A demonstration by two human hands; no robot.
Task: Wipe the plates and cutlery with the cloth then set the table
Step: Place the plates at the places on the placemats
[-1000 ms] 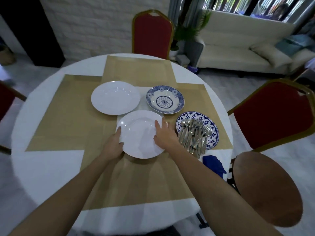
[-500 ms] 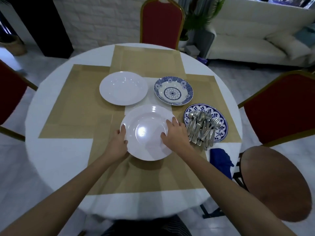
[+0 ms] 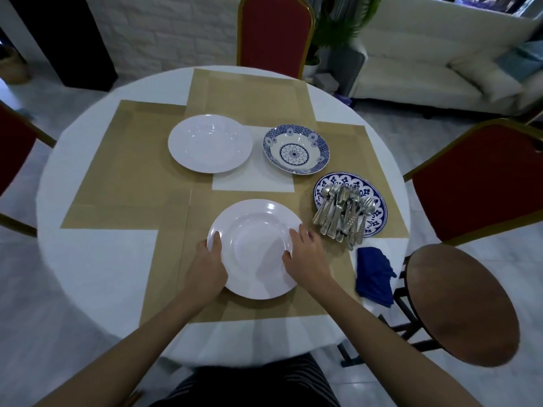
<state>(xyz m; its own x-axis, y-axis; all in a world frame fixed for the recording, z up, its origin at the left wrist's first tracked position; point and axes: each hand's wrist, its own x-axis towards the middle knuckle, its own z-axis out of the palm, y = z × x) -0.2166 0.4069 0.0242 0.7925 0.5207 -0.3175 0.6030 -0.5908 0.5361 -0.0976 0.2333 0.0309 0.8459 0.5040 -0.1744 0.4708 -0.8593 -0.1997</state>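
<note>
A white plate (image 3: 254,245) lies on the tan placemat nearest me. My left hand (image 3: 209,264) grips its left rim, thumb on top. My right hand (image 3: 305,255) holds its right rim, fingers curled over the edge. A second white plate (image 3: 210,143) lies further back on the left. A blue-patterned bowl (image 3: 296,149) sits behind to the right. A blue-patterned plate (image 3: 376,212) at the right carries a pile of cutlery (image 3: 342,214). A blue cloth (image 3: 374,276) lies crumpled at the table's right edge.
The round white table (image 3: 97,268) has tan placemats (image 3: 129,174) in a cross shape. Red chairs stand at the far side (image 3: 274,30), the right (image 3: 482,177) and the left (image 3: 14,142). A round wooden stool (image 3: 461,304) stands close at the right. A white sofa (image 3: 435,66) is behind.
Both hands have drawn the white plate toward me, away from the other dishes, onto the near placemat. The camera has tilted down and the table looks closer.
</note>
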